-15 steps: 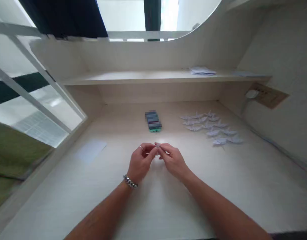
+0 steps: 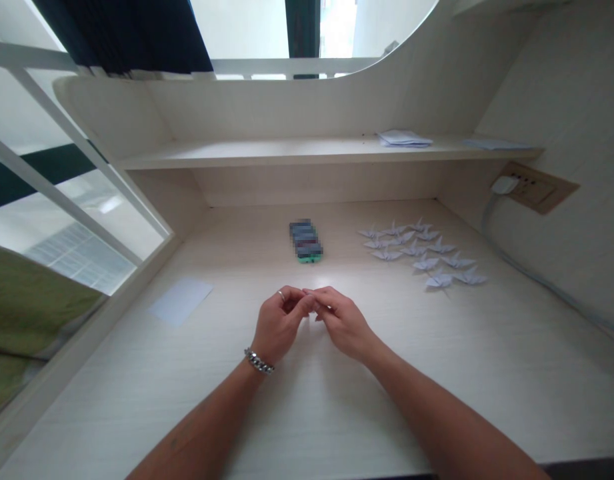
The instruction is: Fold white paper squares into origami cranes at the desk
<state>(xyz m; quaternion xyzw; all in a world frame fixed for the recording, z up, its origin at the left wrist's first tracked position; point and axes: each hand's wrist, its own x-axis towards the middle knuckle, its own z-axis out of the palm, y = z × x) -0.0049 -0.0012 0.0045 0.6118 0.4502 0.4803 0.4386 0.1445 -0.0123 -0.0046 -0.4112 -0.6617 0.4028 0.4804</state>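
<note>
Over the middle of the desk [image 2: 307,407], my left hand [image 2: 283,319] and my right hand [image 2: 343,321] meet at the fingertips. Both are closed in a pinch on a small piece of folded white paper, which the fingers now cover almost wholly. A ring is on a left finger and a metal bracelet [image 2: 259,361] on that wrist. To the right, several white folded paper cranes [image 2: 414,249] stand in loose rows. A flat white sheet of paper [image 2: 181,301] lies to the left of my hands.
Beyond my hands lies a blurred-out dark object with a green edge [image 2: 307,241]. A shelf [image 2: 267,160] runs across the back, holding folded white papers [image 2: 404,139]. At right, a plug [image 2: 505,185] sits in a wall socket, its cable [image 2: 537,272] running along the wall. Railings border the left.
The fingertips have shifted slightly and closed over the small paper, which showed pale between them before. My right fingers reach a little further left. Other things lie as they were.
</note>
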